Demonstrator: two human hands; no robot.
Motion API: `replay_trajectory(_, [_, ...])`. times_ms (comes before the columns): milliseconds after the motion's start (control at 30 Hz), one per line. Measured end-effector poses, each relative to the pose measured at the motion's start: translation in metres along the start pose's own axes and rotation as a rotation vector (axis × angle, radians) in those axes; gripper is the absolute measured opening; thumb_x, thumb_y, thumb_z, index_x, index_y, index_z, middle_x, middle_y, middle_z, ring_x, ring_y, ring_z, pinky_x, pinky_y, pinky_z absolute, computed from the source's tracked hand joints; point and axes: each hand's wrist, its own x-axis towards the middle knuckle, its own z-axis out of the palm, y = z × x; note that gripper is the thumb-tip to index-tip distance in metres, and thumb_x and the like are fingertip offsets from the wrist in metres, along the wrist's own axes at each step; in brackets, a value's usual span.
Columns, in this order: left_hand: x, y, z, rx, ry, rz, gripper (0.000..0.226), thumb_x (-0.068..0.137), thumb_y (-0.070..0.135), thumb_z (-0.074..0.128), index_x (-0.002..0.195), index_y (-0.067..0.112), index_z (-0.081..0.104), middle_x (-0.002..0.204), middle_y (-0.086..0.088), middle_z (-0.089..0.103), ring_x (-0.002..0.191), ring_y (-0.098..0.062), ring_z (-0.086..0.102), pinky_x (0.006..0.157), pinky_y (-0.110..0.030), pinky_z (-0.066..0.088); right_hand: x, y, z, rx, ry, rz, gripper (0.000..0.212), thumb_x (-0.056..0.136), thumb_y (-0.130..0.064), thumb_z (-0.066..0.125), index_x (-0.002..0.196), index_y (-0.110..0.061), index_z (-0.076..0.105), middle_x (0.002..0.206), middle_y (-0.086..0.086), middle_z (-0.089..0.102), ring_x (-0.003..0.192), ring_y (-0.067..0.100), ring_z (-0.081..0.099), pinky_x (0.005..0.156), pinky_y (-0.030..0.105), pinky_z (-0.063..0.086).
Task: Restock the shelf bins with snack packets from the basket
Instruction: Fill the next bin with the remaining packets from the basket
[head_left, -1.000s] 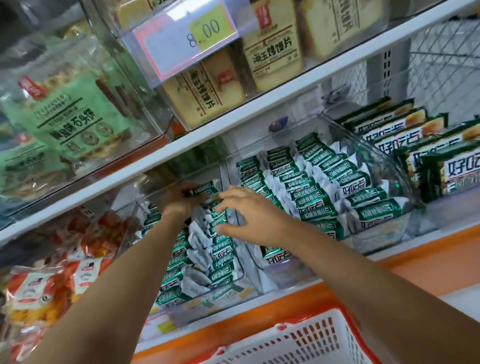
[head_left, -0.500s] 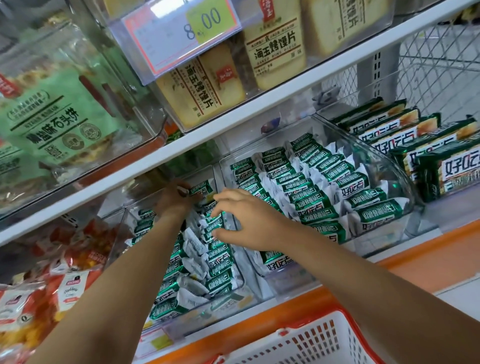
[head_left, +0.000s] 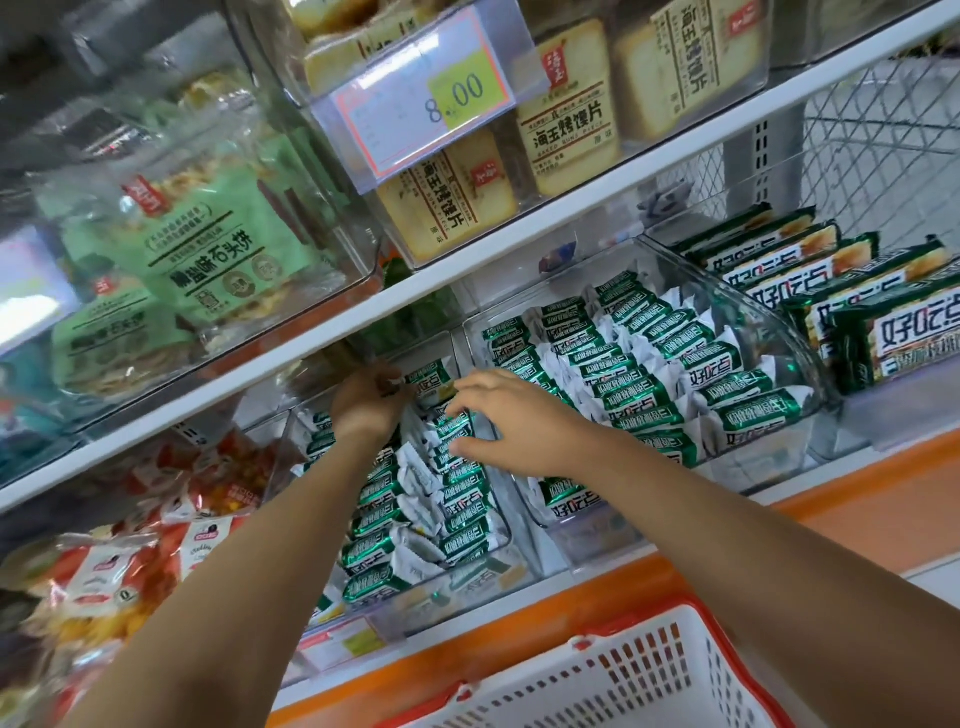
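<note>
Two clear shelf bins hold rows of green-and-white snack packets. My left hand (head_left: 370, 400) reaches to the back of the left bin (head_left: 415, 621) and grips a green packet (head_left: 430, 379) standing there. My right hand (head_left: 501, 422) hovers over the same bin's right row (head_left: 462, 499), fingers spread and lightly curved, fingertips touching the packet tops. The right bin (head_left: 779, 338) is packed with the same packets. The white basket (head_left: 628, 686) with a red rim sits below at the bottom edge; its contents are hidden.
Red-orange snack bags (head_left: 130, 566) fill the spot left of the bins. Long green packs (head_left: 878, 332) lie at the right. The white upper shelf edge (head_left: 519, 244) hangs close above my hands, with a price tag (head_left: 426, 98) and bins of yellow and green packs.
Both hands stay at the back of the left bin, the left one still on its packet. My right fingers have spread a little. The view has shifted slightly.
</note>
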Motion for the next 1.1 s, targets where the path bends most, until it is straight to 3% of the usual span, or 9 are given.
replay_trajectory(167, [-0.037,0.004,-0.022,-0.015,0.013,0.098,0.018,0.094,0.028,0.063,0.109,0.021,0.070,0.106,-0.004,0.072,0.084,-0.025,0.064,0.068,-0.026,0.046,-0.014,-0.014,-0.015,-0.061,0.012,-0.015,0.043,0.095,-0.041,0.057,0.134,-0.023,0.053,0.146,-0.001,0.043,0.135,0.017,0.034,0.111,0.034,0.030])
replay_trajectory(300, [-0.083,0.009,-0.033,-0.085,0.044,0.118,0.013,0.093,0.025,0.065,0.101,0.018,0.073,0.098,-0.002,0.073,0.091,-0.021,0.067,0.075,-0.028,0.049,-0.040,-0.026,-0.025,-0.117,0.027,-0.076,0.038,0.096,-0.037,0.057,0.130,-0.021,0.057,0.137,0.002,0.052,0.129,0.020,0.042,0.105,0.034,0.035])
replay_trajectory(433, [-0.133,0.021,-0.038,-0.126,0.063,0.218,0.010,0.094,0.018,0.063,0.097,0.014,0.072,0.090,0.002,0.068,0.084,-0.015,0.061,0.070,-0.025,0.041,-0.084,-0.037,-0.028,-0.149,-0.004,-0.098,0.031,0.098,-0.034,0.053,0.126,-0.022,0.060,0.129,0.000,0.058,0.121,0.018,0.049,0.095,0.031,0.038])
replay_trajectory(567, [-0.179,0.022,-0.029,-0.041,0.213,0.395,0.013,0.091,0.018,0.059,0.096,0.015,0.071,0.091,-0.002,0.065,0.092,-0.026,0.057,0.077,-0.033,0.038,-0.137,-0.037,-0.012,-0.094,0.029,-0.114,0.026,0.097,-0.032,0.053,0.113,-0.019,0.067,0.112,-0.001,0.066,0.103,0.017,0.057,0.079,0.028,0.040])
replay_trajectory(667, [-0.219,0.019,-0.003,0.038,0.307,0.549,0.018,0.086,0.019,0.054,0.095,0.014,0.069,0.094,-0.007,0.059,0.093,-0.026,0.047,0.079,-0.036,0.032,-0.174,-0.026,0.016,-0.045,0.033,-0.065,0.029,0.091,-0.034,0.050,0.103,-0.018,0.071,0.103,-0.001,0.069,0.097,0.018,0.061,0.077,0.031,0.045])
replay_trajectory(767, [-0.260,0.018,0.024,0.015,0.218,0.658,0.013,0.086,0.014,0.055,0.094,0.014,0.065,0.094,-0.006,0.054,0.092,-0.025,0.045,0.078,-0.034,0.031,-0.209,0.002,0.057,-0.079,-0.011,0.029,0.023,0.090,-0.030,0.053,0.099,-0.019,0.070,0.099,0.000,0.069,0.094,0.021,0.062,0.079,0.041,0.051])
replay_trajectory(867, [-0.286,0.007,0.058,0.062,0.041,0.680,0.017,0.083,0.020,0.051,0.095,0.015,0.063,0.094,-0.007,0.057,0.091,-0.029,0.048,0.074,-0.038,0.034,-0.243,0.034,0.086,-0.105,-0.113,0.152,0.027,0.090,-0.027,0.057,0.112,-0.017,0.067,0.114,0.005,0.065,0.106,0.027,0.059,0.088,0.043,0.049])
replay_trajectory(967, [-0.306,-0.009,0.095,0.088,-0.191,0.596,0.023,0.083,0.030,0.049,0.092,0.020,0.067,0.092,-0.002,0.065,0.088,-0.030,0.057,0.073,-0.038,0.042,-0.273,0.056,0.097,-0.182,-0.163,0.268,0.043,0.095,-0.025,0.057,0.137,-0.019,0.053,0.147,0.004,0.044,0.134,0.025,0.041,0.109,0.038,0.033])
replay_trajectory(1100, [-0.326,-0.022,0.144,0.087,-0.470,0.400,0.018,0.088,0.026,0.061,0.100,0.018,0.072,0.107,-0.006,0.070,0.099,-0.029,0.063,0.087,-0.039,0.052,-0.295,0.077,0.104,-0.201,-0.291,0.369,0.060,0.098,-0.032,0.052,0.152,-0.020,0.029,0.162,-0.002,0.014,0.142,0.023,0.030,0.114,0.038,0.027])
